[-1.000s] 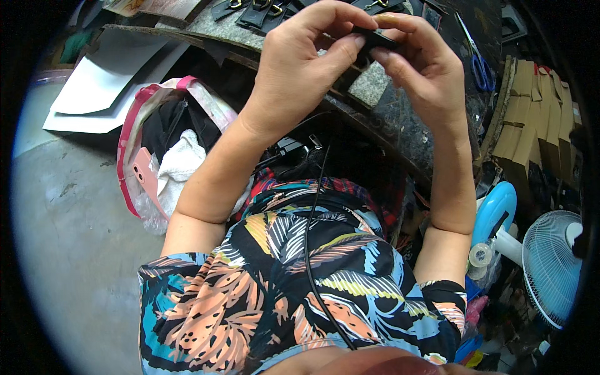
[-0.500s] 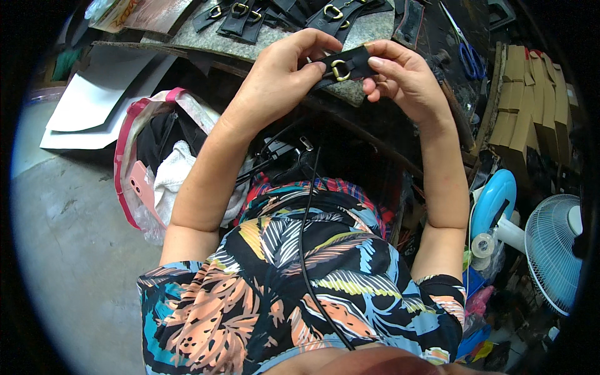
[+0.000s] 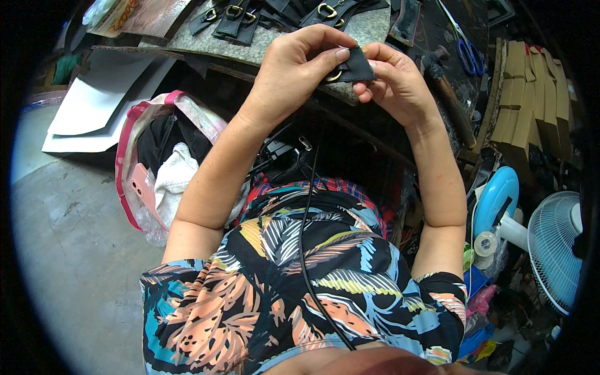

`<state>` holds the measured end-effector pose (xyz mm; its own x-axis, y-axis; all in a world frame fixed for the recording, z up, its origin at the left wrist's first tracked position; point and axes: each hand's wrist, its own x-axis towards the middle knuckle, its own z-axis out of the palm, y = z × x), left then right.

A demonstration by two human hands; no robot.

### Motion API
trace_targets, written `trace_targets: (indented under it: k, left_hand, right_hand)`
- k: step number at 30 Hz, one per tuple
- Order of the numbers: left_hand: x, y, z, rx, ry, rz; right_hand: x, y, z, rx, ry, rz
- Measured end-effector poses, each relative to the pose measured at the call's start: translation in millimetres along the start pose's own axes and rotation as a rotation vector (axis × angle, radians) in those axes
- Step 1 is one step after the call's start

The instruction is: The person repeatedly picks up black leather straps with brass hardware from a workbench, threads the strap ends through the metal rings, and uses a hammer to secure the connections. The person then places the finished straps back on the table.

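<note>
Between my two hands, just above the near edge of the worktable, is a black leather strap piece (image 3: 358,69) with a gold-coloured metal ring (image 3: 334,77) on it. My left hand (image 3: 297,70) pinches the piece from the left, its thumb pressed on top over part of the ring. My right hand (image 3: 401,84) is closed on the right end, with some fingertips hidden behind the leather. Similar black strap pieces with gold rings (image 3: 234,11) lie in groups on the grey stone slab (image 3: 369,25) beyond my hands.
Blue-handled scissors (image 3: 469,56) and a hammer (image 3: 451,100) lie at the right of the table. White sheets (image 3: 100,103) and a pink-trimmed bag (image 3: 125,162) are on the left. Cardboard boxes (image 3: 522,94) and a fan (image 3: 556,244) stand on the right.
My left thumb has slid right along the strap piece and now covers part of the ring. The piece has turned, with its right end tilted lower.
</note>
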<state>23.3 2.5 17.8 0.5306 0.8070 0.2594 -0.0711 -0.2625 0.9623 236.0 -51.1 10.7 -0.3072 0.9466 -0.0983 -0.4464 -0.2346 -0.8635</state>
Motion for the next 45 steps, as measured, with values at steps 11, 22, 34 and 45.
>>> trace_targets:
  k: [11,22,34,45]
  left_hand:
    - [8,0,2,-0.147,-0.073,-0.004]
    - [10,5,5,-0.081,-0.044,0.049]
    - [6,3,14,0.308,0.02,0.294]
    - [4,-3,15,0.353,0.028,0.313]
  right_hand:
    - [-1,-3,3,-0.071,-0.062,-0.15]
    - [-2,-1,-1,-0.096,-0.025,-0.091]
    - [-2,9,9,-0.075,0.062,-0.158]
    - [2,4,7,-1.116,0.186,-0.529]
